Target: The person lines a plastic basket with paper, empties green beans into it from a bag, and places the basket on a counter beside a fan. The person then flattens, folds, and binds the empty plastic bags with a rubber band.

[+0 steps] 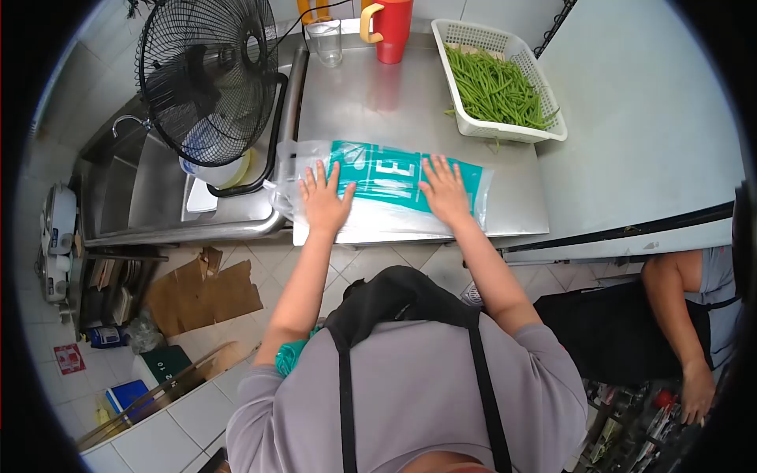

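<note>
A clear and teal plastic bag (382, 177) with white lettering lies flat along the front of the steel counter (355, 102). My left hand (325, 201) rests on its left part, palm down, fingers spread. Toward the bag's right end, my right hand (446, 191) presses flat on the teal area, its fingers also apart. The bag's clear left end is gathered and wrinkled beside the sink edge. Neither hand grips anything.
A white basket of green beans (501, 87) stands at the back right. Behind are a red mug (392, 31) and a glass (327, 43). A black fan (206, 79) stands over the sink (150, 189) at left. A co-worker's hand (697, 392) is at lower right.
</note>
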Demonstrator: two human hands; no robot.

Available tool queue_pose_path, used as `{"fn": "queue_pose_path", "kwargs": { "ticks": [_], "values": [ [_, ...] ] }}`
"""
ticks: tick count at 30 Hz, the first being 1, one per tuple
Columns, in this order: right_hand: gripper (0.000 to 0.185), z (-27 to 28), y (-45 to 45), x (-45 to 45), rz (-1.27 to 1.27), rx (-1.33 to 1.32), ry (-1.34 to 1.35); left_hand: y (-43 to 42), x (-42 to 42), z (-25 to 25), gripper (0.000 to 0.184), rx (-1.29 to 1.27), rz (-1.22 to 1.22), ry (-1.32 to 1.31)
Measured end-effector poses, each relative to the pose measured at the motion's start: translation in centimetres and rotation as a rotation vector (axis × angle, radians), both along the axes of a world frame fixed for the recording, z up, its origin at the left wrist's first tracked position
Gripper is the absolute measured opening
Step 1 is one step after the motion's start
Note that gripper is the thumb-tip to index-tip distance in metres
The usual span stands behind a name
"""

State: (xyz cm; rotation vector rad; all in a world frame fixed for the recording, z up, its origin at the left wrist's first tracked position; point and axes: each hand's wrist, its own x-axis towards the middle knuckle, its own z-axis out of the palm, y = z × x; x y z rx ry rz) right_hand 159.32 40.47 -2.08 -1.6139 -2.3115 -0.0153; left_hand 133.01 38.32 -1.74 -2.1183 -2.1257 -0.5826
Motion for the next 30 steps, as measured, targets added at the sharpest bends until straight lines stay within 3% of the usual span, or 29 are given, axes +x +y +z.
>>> {"fn": "queue_pose_path", "kwargs": {
  "ticks": [4, 10, 11, 12, 13, 16, 19, 21, 22, 27, 28, 30],
  "values": [
    [0.050, -0.8, 0.2, 4.8, -0.238, 0.035, -0.132, 0.1, -2.0, -0.5, 0.059, -0.009, -0.007, 0.002],
    [0.053, -1.4, 0.9, 7.2, -0.315, -0.013, -0.023, -0.8, -1.7, -0.1, 0.063, 0.100, -0.164, -0.127],
    [0.055, -1.5, 0.8, 7.5, -0.283, 0.024, 0.012, -1.5, -1.2, 0.0, 0.064, 0.141, -0.227, -0.187],
    [0.058, -0.6, 0.2, 7.5, -0.251, 0.056, 0.045, -2.4, -0.4, 1.0, 0.067, -0.014, -0.461, -0.194],
    [0.060, 0.9, -0.6, 7.4, -0.214, 0.087, 0.076, -3.3, 0.5, 1.3, 0.073, -0.140, -0.587, 0.010],
    [0.068, 6.6, -4.3, 8.1, 0.274, -0.061, 0.062, -4.0, 1.1, 1.2, 0.087, -0.163, -0.534, 0.045],
    [0.075, 5.7, -7.2, 9.2, 0.381, -0.210, 0.003, -4.0, 0.8, 2.1, 0.096, -0.180, -0.490, 0.077],
    [0.071, 4.4, -7.3, 9.5, 0.323, -0.225, 0.120, -4.6, 0.8, 2.5, 0.100, -0.199, -0.488, 0.069],
    [0.069, 4.1, -7.2, 9.7, 0.299, -0.232, 0.176, -5.1, 1.1, 2.8, 0.096, -0.221, -0.475, 0.073],
    [0.050, 4.5, -7.7, 10.2, 0.351, -0.217, -0.059, -6.8, 1.4, 3.3, 0.079, -0.329, -0.444, 0.186],
    [0.046, 4.8, -7.6, 10.4, 0.358, -0.216, -0.070, -7.1, 1.4, 3.9, 0.063, -0.301, -0.458, 0.102],
    [0.043, 4.8, -7.3, 10.7, 0.343, -0.274, 0.076, -6.3, 0.8, 3.6, 0.054, -0.345, -0.477, 0.041]
  ]
}}
